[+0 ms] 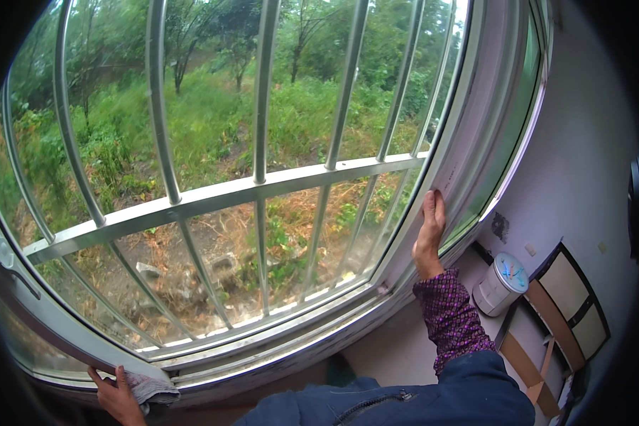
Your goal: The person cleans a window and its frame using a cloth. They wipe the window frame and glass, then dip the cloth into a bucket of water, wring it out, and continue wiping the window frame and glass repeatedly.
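Note:
A sliding window with a white frame fills most of the view. At the lower left, my left hand [118,398] is on a crumpled grey cloth [157,390] at the bottom corner of the sash [98,338]. Its thumb and index finger point up against the frame, and the other fingers are mostly hidden. My right hand [431,237] grips the upright window frame [458,138] on the right, fingers close together and pointing up. A handle [24,282] is fitted on the left upright of the sash. Below the glass runs the bottom track [282,346], with dirt along it.
Metal security bars [263,101] and a crossbar [234,194] stand outside the glass, before weeds and trees. Down to the right, a white round container [498,293] with small coloured items on its lid is beside a bed frame [548,319] with a padded headboard [564,282].

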Demonstrator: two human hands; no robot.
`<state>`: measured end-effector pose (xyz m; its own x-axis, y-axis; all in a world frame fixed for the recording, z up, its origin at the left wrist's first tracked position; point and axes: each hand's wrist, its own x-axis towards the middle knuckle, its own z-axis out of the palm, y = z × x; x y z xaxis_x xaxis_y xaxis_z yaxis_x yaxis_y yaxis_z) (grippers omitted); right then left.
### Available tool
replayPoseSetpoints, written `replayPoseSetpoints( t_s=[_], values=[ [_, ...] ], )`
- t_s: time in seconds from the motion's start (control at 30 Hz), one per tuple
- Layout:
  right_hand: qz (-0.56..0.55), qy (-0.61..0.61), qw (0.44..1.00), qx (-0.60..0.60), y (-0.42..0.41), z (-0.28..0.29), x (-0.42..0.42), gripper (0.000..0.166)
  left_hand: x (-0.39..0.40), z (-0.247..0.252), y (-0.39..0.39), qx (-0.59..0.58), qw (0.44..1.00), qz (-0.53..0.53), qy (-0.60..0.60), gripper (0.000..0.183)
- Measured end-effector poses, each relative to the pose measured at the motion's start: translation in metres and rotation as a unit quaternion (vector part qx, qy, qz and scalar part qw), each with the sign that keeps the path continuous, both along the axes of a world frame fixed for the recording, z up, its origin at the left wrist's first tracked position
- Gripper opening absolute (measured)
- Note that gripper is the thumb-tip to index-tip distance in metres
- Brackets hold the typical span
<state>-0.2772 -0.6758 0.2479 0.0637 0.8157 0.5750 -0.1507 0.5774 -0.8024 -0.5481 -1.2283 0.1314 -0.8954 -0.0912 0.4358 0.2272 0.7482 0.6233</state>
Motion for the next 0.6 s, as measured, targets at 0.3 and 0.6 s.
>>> replayPoseSetpoints(
  t_s=[0.3, 0.6],
  values=[
    [0.198, 0.022, 0.979, -0.035, -0.077, 0.019, -0.006, 0.062, 0.033, 0.061, 0.022, -0.079, 0.99, 0.037, -0.114, 0.08],
    [0.377, -0.08, 0.922, 0.03, -0.148, 0.01, -0.033, 0.077, 0.022, 0.032, 0.003, -0.036, 0.999, -0.007, 0.028, 0.058]
  ],
)
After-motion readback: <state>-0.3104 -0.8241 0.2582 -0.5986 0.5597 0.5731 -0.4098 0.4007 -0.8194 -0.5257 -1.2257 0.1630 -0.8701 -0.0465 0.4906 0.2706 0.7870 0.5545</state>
